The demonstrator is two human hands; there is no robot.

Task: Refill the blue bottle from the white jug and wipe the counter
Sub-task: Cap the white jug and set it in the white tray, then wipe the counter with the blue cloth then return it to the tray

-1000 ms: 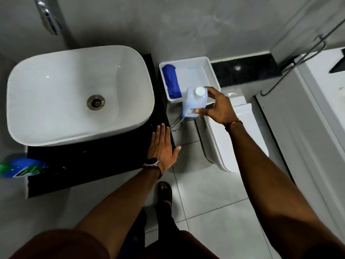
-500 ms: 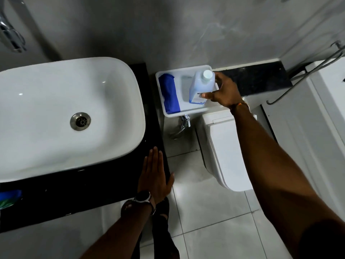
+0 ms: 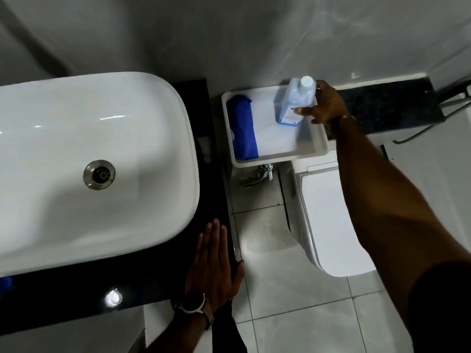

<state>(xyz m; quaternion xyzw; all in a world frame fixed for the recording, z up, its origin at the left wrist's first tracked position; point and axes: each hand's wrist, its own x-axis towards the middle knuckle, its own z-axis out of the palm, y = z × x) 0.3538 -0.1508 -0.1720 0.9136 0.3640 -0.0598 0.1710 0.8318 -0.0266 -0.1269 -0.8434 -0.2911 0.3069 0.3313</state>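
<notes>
Over the white tray (image 3: 316, 146) at far right, the right hand (image 3: 325, 108) pinched the white jug (image 3: 295, 103), upright with its base in the tray, likely parking it. The left hand (image 3: 214, 261) lay spread flat on the desk (image 3: 127, 284), seemingly bracing the reach.

Nothing here can actually be read. The only thing that carries any print is the white jug (image 3: 295, 101), far right in the scene: there's a pale label on its lower side with a few dark marks, but they're way too small and blurry to make out a single letter or number. The watch (image 3: 193, 301) at the near edge shows a plain dark face, no digits visible. No brand shows on the sink (image 3: 76, 161) either.
</notes>
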